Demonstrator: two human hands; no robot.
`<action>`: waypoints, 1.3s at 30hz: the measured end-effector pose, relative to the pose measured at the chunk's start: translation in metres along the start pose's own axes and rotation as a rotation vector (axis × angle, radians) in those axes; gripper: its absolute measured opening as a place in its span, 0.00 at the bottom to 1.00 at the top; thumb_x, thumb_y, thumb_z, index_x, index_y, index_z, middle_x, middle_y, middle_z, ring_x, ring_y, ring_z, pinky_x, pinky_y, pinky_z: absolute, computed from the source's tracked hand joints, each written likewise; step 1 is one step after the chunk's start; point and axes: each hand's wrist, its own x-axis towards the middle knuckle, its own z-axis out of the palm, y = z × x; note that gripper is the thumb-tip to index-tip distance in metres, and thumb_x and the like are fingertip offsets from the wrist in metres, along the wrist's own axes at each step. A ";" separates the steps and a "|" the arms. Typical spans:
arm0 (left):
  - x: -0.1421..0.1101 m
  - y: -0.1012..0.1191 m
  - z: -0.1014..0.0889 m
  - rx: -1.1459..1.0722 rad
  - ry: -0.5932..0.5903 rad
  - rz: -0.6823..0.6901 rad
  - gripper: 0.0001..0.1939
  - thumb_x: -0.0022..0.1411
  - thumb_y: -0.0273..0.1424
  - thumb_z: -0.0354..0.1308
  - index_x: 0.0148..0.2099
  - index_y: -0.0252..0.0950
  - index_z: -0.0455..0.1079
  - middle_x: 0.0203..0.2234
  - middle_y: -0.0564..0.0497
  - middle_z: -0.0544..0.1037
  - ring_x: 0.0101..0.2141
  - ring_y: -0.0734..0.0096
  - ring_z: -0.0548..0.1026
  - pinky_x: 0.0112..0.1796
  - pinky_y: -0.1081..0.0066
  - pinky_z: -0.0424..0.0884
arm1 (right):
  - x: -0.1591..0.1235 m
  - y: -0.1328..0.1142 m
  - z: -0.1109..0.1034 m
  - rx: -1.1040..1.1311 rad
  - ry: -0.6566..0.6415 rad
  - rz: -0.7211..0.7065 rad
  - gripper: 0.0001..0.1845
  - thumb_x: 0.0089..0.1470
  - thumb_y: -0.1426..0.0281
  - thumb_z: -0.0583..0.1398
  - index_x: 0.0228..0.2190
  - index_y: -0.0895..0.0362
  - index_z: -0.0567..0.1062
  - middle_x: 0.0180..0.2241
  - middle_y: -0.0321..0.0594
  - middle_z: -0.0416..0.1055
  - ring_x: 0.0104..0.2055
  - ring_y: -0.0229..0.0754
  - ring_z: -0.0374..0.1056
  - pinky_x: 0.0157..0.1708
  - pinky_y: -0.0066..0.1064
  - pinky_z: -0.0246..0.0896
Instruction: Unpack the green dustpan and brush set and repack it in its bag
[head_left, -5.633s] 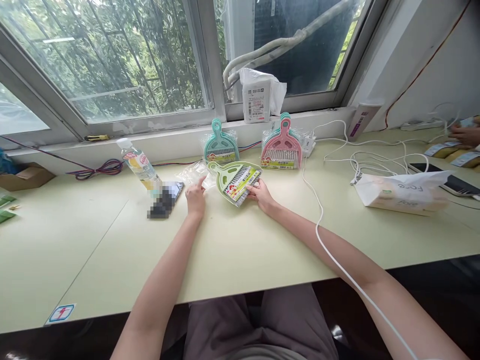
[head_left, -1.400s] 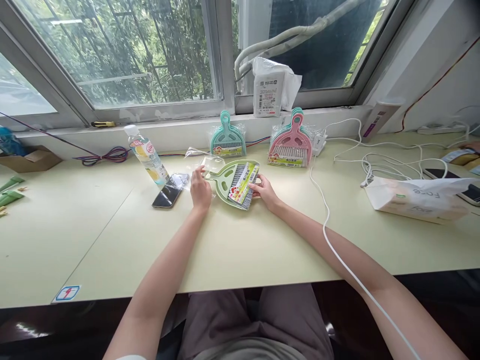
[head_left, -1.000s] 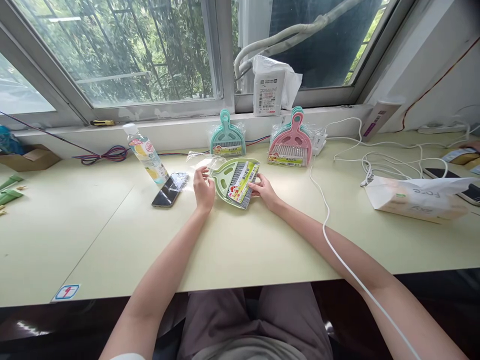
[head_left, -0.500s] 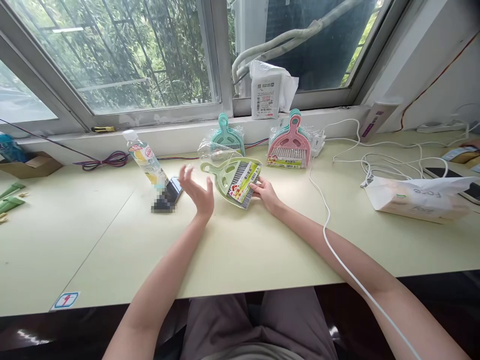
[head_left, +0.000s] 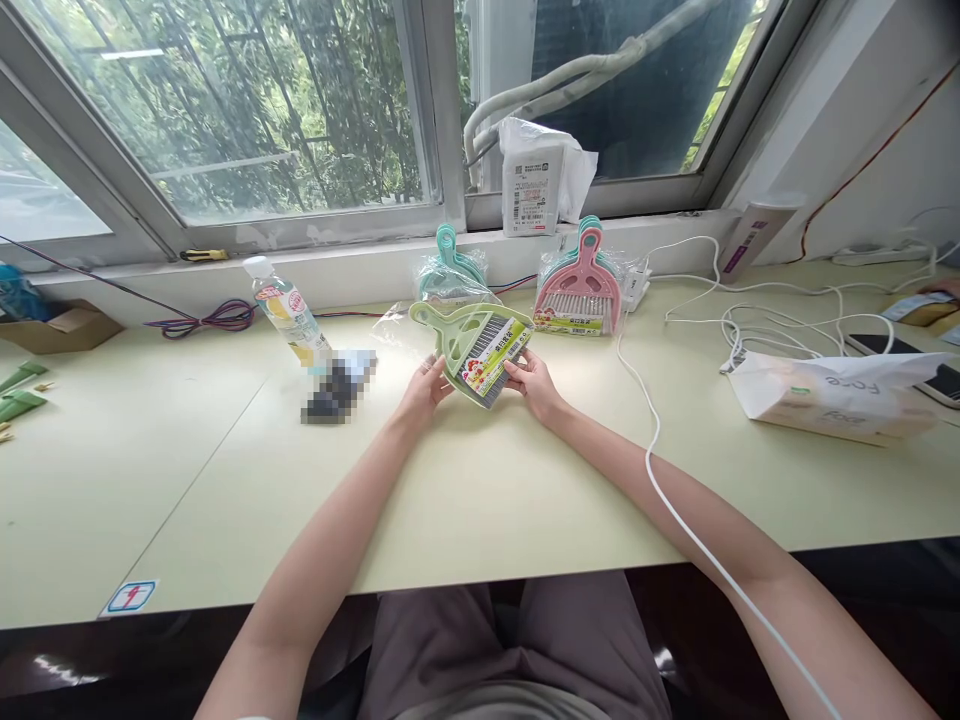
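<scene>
Left hand [head_left: 427, 386] and right hand [head_left: 537, 386] pinch green dustpan set [head_left: 489, 358] from either side. Clear plastic [head_left: 392, 322], probably wrap, shows by handle [head_left: 439, 324].

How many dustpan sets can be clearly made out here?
3: a light green set held by the left hand and right hand, a teal set behind it, and a pink set farther right. Teal handles behind the pink set suggest more, partly hidden.

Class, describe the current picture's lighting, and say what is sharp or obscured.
Head view: daylight comes through the window, with pale glare on the table around the green dustpan set; head view: that set looks fairly sharp; head view: blocky pixels obscure something beside the bottle.
</scene>
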 end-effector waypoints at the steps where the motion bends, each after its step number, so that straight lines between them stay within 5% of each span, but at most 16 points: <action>1: 0.000 -0.003 0.001 -0.006 -0.035 -0.033 0.25 0.55 0.43 0.66 0.50 0.36 0.69 0.47 0.44 0.78 0.48 0.62 0.77 0.52 0.61 0.70 | 0.000 0.000 0.000 0.005 0.005 -0.001 0.26 0.44 0.63 0.70 0.44 0.54 0.69 0.34 0.38 0.79 0.36 0.46 0.77 0.43 0.44 0.75; 12: -0.006 -0.007 0.005 0.079 -0.266 -0.191 0.25 0.58 0.44 0.63 0.52 0.34 0.71 0.48 0.40 0.77 0.48 0.55 0.76 0.53 0.56 0.68 | -0.003 -0.006 0.002 0.016 0.021 -0.008 0.23 0.46 0.65 0.68 0.43 0.53 0.68 0.36 0.39 0.79 0.41 0.47 0.76 0.47 0.46 0.73; 21: -0.003 -0.005 0.005 -0.102 0.055 0.081 0.24 0.54 0.32 0.65 0.54 0.39 0.69 0.45 0.50 0.79 0.46 0.64 0.76 0.47 0.67 0.72 | -0.004 -0.002 0.003 -0.030 -0.065 0.020 0.27 0.43 0.62 0.70 0.44 0.53 0.67 0.34 0.38 0.78 0.38 0.46 0.77 0.44 0.45 0.74; 28: -0.008 -0.006 0.008 -0.084 0.040 -0.077 0.25 0.55 0.29 0.64 0.55 0.38 0.68 0.41 0.50 0.80 0.41 0.66 0.78 0.46 0.65 0.73 | -0.003 -0.002 0.002 -0.006 -0.043 -0.020 0.24 0.44 0.63 0.68 0.43 0.52 0.70 0.40 0.38 0.77 0.44 0.46 0.74 0.47 0.42 0.73; 39: -0.010 -0.005 0.010 -0.010 -0.022 -0.080 0.26 0.53 0.32 0.66 0.55 0.36 0.68 0.44 0.46 0.80 0.44 0.59 0.78 0.48 0.59 0.73 | -0.004 -0.001 0.004 0.056 -0.100 0.022 0.24 0.43 0.66 0.68 0.43 0.50 0.68 0.43 0.37 0.76 0.45 0.45 0.73 0.44 0.41 0.74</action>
